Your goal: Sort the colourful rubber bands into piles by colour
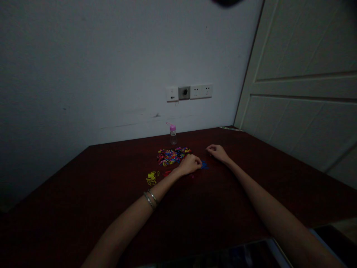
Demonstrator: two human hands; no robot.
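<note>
A mixed heap of small colourful elastic bands point(169, 157) lies on the dark red table. My left hand point(190, 163) reaches across in front of it, fingers closed in a pinch beside a small pile of blue bands point(204, 165). Whatever those fingertips hold is too small to make out. To the right of the blue pile, my right hand point(217, 152) rests near the table top with its fingers curled together; their contents are hidden. A yellow pile of bands point(151, 179) sits left of my left wrist, and some red bands point(166, 173) lie partly behind it.
A small clear bottle with a pink lid point(173, 136) stands behind the heap. Wall sockets point(196, 92) are set above the table point(111, 167). A panelled white door point(301, 89) borders the right side. A flat, dark, shiny object point(245, 257) lies at the near edge.
</note>
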